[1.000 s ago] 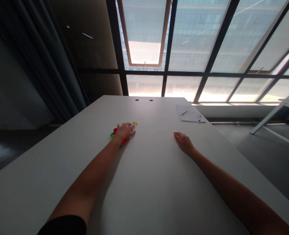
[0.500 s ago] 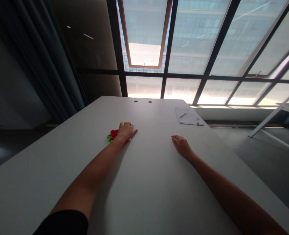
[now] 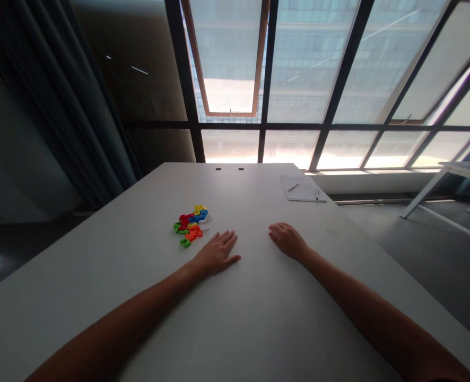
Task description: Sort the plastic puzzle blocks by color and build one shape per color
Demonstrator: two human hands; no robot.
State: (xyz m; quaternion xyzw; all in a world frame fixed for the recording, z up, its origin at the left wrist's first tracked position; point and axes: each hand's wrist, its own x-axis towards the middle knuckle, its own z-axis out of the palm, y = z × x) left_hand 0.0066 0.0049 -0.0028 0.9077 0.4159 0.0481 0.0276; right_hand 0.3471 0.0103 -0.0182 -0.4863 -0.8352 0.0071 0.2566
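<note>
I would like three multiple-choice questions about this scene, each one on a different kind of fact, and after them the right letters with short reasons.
1. Where does the pile of coloured plastic pieces lie?
A) Beside the left hand
B) On the papers
C) Under the right hand

2. How many round holes are near the far edge of the table?
A) One
B) Two
C) Four

3. What is the state of the left hand?
A) Gripping a piece
B) Resting open on the table
C) Lifted high above the table

1: A, the pile lies just beyond its fingers, with a gap between.
2: B, two dark holes sit side by side.
3: B, its fingers are spread and hold nothing.
</note>
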